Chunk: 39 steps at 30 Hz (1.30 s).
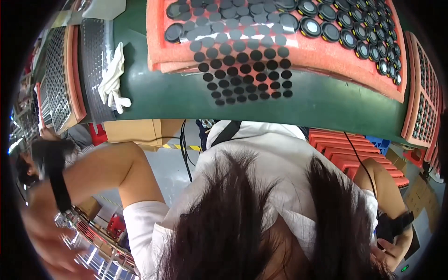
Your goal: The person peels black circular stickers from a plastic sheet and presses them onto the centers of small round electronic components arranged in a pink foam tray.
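Note:
Out to the lower left, my left hand (56,238) is raised away from the bench, blurred, with its fingers apart and nothing seen in them. A black strap (59,189) circles that wrist. On the lower right, my right hand (391,254) is bent back by my side below another black strap (402,223); its fingers are partly hidden and look curled. Neither hand touches the bench. A clear sheet of black round stickers (245,69) overhangs the front of a pink foam tray (275,50), which holds several rows of round black parts (328,31).
A white glove (113,79) lies on the green bench (154,95), beside a clear plastic sheet (95,70). More foam trays stand at the left (77,84) and right (413,114). Below are a cardboard box (135,130), stacked red trays (345,151) and black cables (183,154).

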{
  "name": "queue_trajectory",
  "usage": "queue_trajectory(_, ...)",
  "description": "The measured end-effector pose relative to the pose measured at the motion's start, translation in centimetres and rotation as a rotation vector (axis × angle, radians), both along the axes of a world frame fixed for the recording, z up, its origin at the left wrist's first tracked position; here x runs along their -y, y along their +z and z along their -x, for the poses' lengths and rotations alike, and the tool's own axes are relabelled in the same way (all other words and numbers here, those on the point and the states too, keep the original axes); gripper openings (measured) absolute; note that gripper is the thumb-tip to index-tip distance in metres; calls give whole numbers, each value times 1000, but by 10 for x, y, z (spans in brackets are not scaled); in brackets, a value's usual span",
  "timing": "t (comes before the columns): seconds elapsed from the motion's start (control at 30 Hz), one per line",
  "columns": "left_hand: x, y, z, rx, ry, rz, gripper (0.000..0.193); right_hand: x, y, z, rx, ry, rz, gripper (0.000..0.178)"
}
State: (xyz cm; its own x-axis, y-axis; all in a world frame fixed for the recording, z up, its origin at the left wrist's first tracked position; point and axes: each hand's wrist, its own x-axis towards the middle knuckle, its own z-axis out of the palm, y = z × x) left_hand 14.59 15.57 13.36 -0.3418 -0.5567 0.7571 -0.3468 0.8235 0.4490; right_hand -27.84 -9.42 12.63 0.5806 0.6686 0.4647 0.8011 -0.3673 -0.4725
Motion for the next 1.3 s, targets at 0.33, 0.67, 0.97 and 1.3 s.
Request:
queue_trajectory(0.33,-59,21,65,104,-241,125,17,3,-6,-7,5,-1,39,27)
queue_trajectory(0.67,-74,9,71,132,-211,158,19,9,-7,-8,22,43,54,23)
queue_trajectory(0.97,-99,-22,57,-26,-180,236,21,29,-11,-13,-57,99,30,20)
queue_trajectory(1.3,30,-98,18,-477,1098,-757,16,73,-79,-73,-372,-269,-582,26)
